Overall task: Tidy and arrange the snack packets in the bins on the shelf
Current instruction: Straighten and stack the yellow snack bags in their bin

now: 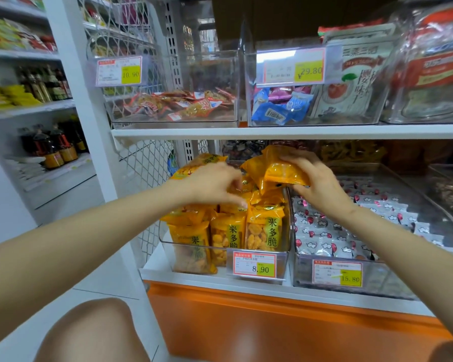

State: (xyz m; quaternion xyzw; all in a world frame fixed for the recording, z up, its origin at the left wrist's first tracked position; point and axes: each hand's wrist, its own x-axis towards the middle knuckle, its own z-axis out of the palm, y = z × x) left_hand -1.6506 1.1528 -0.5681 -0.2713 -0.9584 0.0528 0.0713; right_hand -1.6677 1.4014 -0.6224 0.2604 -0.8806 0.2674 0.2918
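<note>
Holding an orange packet (283, 173) just above the clear bin (168, 246), toward 1 o'clock of the bin's middle, with the right hand (317, 184); grip closed on it, fingers curled over its upper face. Reaching with the left hand (212, 184) over the packets at about 11 o'clock, fingers curled down among their tops; cannot tell whether pinching one or only touching (too blurred there). Seen along the bin's front, at 6 o'clock, a row of packets (264, 231) stood upright, labels out, behind the price tag (255, 265); further back, heaped and tilted. Just beside at 3 o'clock, a second bin (301, 273) of white packets (324, 244) lying flat.

Judging by the look: light, puffed with air, wrapped in crackly film, slick to the skin, with brittle pieces inside. Best taken by the sealed top or bottom edge, or flat across the broad faces with gentle pressure; no squeezing of the middle, for fear of crushing the contents. Likely to slide off its neighbours if laid on the heap, so better stood on end in a gap behind the front row, label forward. Probably midway through the orange bin, with the rear heap not yet straightened.
</note>
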